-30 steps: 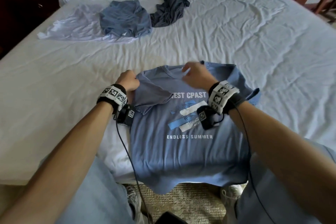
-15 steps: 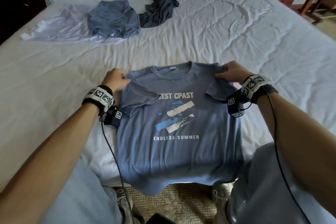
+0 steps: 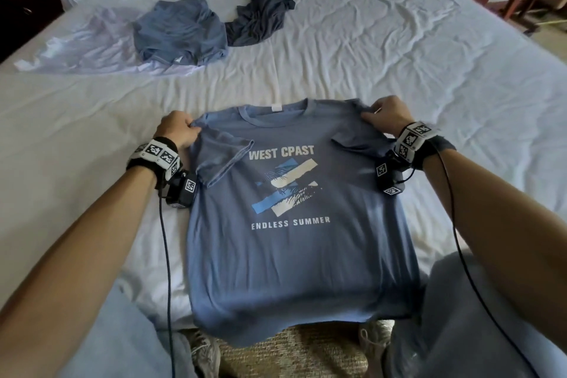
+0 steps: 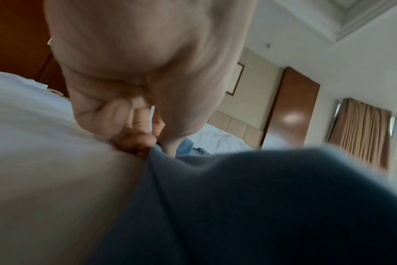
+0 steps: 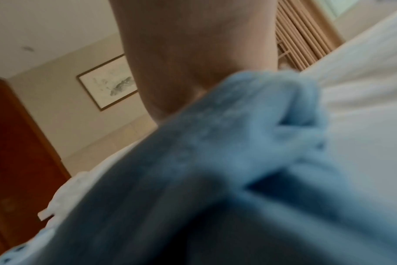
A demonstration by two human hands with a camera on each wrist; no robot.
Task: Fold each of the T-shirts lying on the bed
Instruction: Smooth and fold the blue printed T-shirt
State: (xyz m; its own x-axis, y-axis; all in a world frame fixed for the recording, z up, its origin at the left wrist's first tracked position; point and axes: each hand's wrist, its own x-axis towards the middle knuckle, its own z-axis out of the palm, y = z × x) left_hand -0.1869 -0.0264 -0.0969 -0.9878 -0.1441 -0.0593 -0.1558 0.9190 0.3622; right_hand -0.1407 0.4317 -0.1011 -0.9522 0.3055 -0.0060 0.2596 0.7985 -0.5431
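Pinching the two shoulder corners of the blue printed T-shirt [image 3: 294, 224], the left hand [image 3: 176, 129] and right hand [image 3: 388, 115] should keep it taut and level on the bed's [image 3: 429, 77] near edge, sleeves folded in, hem overhanging, before folding lengthwise.

Right-wrist view: blur is obscuring the blue T-shirt [image 5: 215, 179]; folded cloth is hiding the right hand [image 5: 193, 53] fingers.

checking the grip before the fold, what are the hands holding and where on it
Both hold the blue printed T-shirt at its shoulders: the left hand pinches the left shoulder corner, the right hand the right one.
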